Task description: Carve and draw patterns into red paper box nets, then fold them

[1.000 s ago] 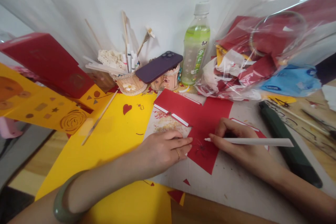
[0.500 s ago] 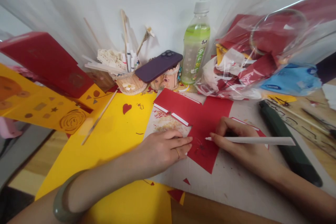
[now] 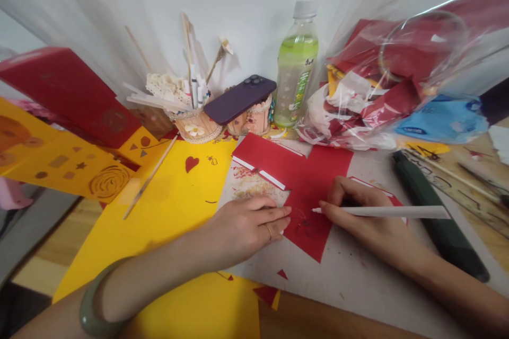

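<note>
A cross-shaped piece of red paper (image 3: 314, 175) lies on a grey board (image 3: 278, 291), with white strips along some of its flap edges. My left hand (image 3: 250, 225) rests flat, fingers stretched out and their tips on the paper's left edge. Pinched in my right hand (image 3: 358, 217) is a slim white pen (image 3: 401, 212), held low, its tip at the red paper. Dark, thin drawn lines show on the lower flap beside the tip. The right palm hides part of the right flap.
Yellow paper (image 3: 159, 275) spreads at the left, a thin stick (image 3: 151, 177) across it. Behind stand pen cups (image 3: 199, 124), a phone (image 3: 242, 98) and a drink bottle (image 3: 298, 63). A scrap-filled plastic bag (image 3: 366, 95), a dark green tool (image 3: 437, 217) and a red box (image 3: 71, 95) flank the work.
Both hands stay almost in place. The pen's rear end has shifted very slightly to the right, and the dark lines near its tip look a little fuller.
</note>
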Demonstrator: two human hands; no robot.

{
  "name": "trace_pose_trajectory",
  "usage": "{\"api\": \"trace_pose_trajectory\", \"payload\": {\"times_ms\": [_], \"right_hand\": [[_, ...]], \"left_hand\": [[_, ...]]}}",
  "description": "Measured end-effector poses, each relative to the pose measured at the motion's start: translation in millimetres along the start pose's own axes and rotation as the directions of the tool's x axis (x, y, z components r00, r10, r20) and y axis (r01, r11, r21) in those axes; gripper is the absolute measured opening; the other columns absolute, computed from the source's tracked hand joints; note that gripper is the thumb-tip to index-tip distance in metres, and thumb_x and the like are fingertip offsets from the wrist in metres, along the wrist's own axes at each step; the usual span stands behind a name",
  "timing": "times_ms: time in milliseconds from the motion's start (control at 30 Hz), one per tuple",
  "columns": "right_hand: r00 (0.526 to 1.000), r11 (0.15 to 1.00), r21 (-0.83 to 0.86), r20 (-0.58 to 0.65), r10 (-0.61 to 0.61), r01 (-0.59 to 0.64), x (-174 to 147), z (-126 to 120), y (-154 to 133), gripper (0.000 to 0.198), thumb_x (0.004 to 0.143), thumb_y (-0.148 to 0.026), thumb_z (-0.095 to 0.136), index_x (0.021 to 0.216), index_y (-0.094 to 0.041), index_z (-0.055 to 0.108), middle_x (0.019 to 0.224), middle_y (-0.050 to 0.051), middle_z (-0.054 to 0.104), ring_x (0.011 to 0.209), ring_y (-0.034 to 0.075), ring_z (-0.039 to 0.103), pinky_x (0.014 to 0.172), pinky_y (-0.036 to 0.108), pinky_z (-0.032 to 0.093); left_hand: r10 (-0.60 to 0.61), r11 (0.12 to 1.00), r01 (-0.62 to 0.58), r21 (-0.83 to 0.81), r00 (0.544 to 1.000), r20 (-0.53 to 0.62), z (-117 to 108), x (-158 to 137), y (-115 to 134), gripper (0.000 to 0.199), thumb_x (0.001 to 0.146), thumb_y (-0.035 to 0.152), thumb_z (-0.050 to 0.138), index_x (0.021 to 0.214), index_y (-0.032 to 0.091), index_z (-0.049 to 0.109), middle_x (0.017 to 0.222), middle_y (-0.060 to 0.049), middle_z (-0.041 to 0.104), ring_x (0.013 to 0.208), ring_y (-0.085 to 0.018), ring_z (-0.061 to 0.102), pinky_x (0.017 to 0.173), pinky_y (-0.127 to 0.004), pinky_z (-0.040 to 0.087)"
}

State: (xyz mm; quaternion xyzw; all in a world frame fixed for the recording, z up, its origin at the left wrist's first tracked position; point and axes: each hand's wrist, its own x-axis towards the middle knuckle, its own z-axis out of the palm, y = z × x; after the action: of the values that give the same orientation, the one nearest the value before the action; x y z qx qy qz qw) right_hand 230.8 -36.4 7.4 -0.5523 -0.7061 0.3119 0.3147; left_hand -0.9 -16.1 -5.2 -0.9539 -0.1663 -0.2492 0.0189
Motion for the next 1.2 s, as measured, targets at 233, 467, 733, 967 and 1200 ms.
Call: {"api": "trace_pose_trajectory", "payload": {"times_ms": [233,467,733,967,1200], "right_hand": [[0.999,0.999,0.040,0.033,0.001,-0.002,-1.1,-0.6,0.5,0.025,0.078,-0.024,0.053,0.057,-0.021,0.040,0.052,-0.005,0.044,0.049,0.010,0.040,0.045,0.022,0.030],[0.999,0.998,0.054,0.043,0.015,-0.017,-1.1,0.5,0.0,0.025,0.077,-0.024,0.053,0.056,-0.022,0.039,0.052,-0.005,0.044,0.049,0.010,0.039,0.044,0.022,0.031],[0.999,0.999,0.050,0.046,0.018,-0.020,-0.3,0.8,-2.1,0.025,0.077,-0.025,0.053,0.056,-0.022,0.040,0.052,-0.004,0.045,0.048,0.011,0.040,0.043,0.022,0.031],[0.998,0.996,0.089,0.067,0.021,-0.027,-1.3,1.5,-2.6,0.025,0.076,-0.025,0.054,0.056,-0.022,0.039,0.053,-0.003,0.045,0.050,0.011,0.040,0.044,0.022,0.033],[0.997,0.992,0.124,0.075,0.011,-0.020,-2.0,1.6,-2.8,0.025,0.076,-0.025,0.057,0.056,-0.021,0.042,0.053,-0.003,0.048,0.050,0.011,0.043,0.045,0.022,0.034]], "left_hand": [[0.007,1.000,-0.007,0.009,1.000,0.009,0.1,0.3,-0.1,0.020,0.092,0.021,0.048,0.100,0.013,0.065,0.109,-0.003,0.068,0.095,-0.017,0.060,0.080,-0.029,0.056],[0.008,1.000,-0.008,0.010,1.000,0.019,0.8,-0.9,0.0,0.021,0.092,0.020,0.048,0.101,0.012,0.065,0.108,-0.003,0.068,0.096,-0.016,0.060,0.080,-0.028,0.055],[0.001,1.000,-0.001,0.009,1.000,0.026,0.7,-0.3,0.5,0.020,0.092,0.020,0.049,0.102,0.013,0.065,0.109,-0.003,0.067,0.096,-0.016,0.060,0.081,-0.027,0.054],[0.006,1.000,-0.007,0.027,1.000,0.025,-0.4,-0.6,-0.2,0.021,0.093,0.021,0.048,0.102,0.013,0.065,0.109,-0.002,0.067,0.096,-0.016,0.060,0.081,-0.027,0.054],[-0.001,1.000,0.000,0.022,1.000,0.029,-1.4,0.9,0.5,0.020,0.092,0.021,0.048,0.102,0.014,0.065,0.109,-0.002,0.067,0.095,-0.016,0.060,0.079,-0.027,0.055]]}}
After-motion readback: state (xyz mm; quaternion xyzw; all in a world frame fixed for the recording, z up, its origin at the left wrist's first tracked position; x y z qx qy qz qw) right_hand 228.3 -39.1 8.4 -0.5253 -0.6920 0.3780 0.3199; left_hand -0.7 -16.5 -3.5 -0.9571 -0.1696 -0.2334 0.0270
